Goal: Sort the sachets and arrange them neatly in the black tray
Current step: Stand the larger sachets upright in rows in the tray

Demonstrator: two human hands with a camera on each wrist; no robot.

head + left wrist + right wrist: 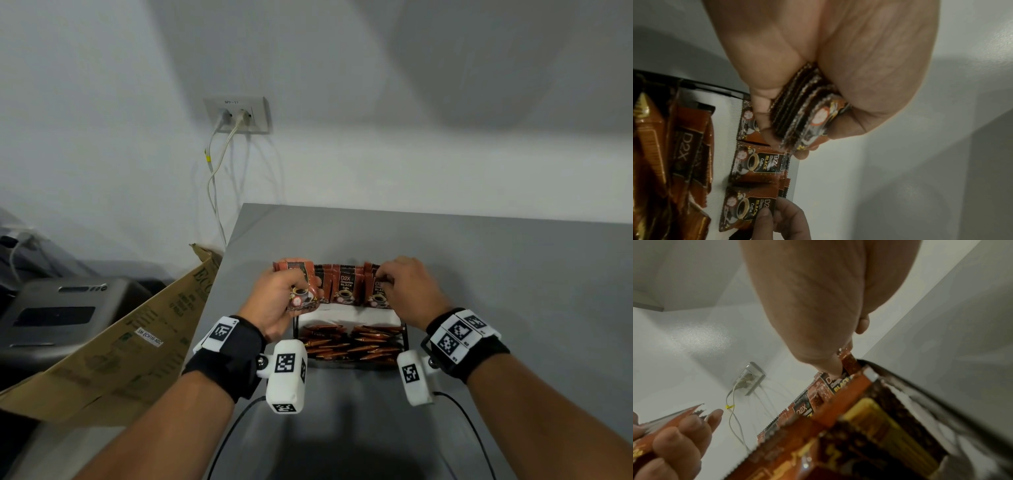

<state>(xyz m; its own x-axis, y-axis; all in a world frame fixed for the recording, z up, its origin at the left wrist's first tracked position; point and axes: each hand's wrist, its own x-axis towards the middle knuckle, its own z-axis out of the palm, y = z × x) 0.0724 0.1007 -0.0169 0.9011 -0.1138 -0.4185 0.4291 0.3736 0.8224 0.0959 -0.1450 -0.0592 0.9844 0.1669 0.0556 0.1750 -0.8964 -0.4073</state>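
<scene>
A black wire tray (296, 324) stands on the grey table. Its far section holds upright rows of brown D2X black coffee sachets (346, 286) against a white liner. The near section holds several long orange stick sachets (352, 344). My left hand (282, 301) grips a stack of the coffee sachets (807, 112) at the tray's left end, thumb on front. My right hand (399, 279) pinches the top of the rightmost upright sachet (846, 360) in the tray (920, 386). In the left wrist view my right fingertips (766, 214) touch that sachet (748, 209).
The grey table (479, 274) meets a white wall. A wall socket (238, 114) with white cables hangs at the back left. An open cardboard box (120, 342) and a grey appliance (58, 315) stand left of the table. Black cables run from my wrists.
</scene>
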